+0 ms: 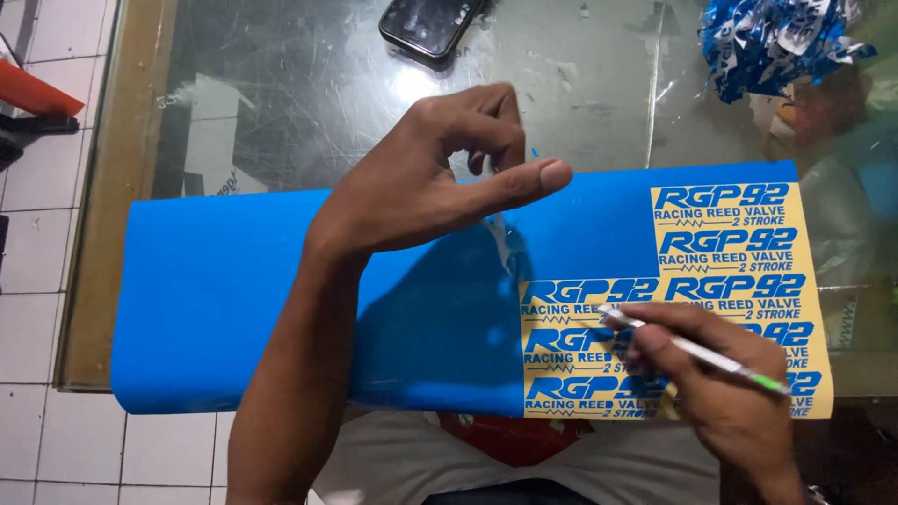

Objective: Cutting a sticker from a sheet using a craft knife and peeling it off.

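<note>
A blue vinyl sheet [234,290] lies across the glass table's front edge. Its right part is weeded down to cream backing [809,271] with rows of blue cut lettering. My left hand [440,178] is raised above the sheet, thumb and forefinger pinching a thin strip of peeled vinyl [503,238] that hangs down to the sheet. My right hand [725,383] rests on the lettering at the lower right and holds a slim silver tool with a green end [697,351], its tip pointing left onto the decals.
A dark phone [430,23] lies at the far edge of the scratched glass table [309,93]. A heap of crumpled blue vinyl scraps [776,42] sits at the top right. White floor tiles [37,281] show to the left; an orange object [28,89] is at the far left.
</note>
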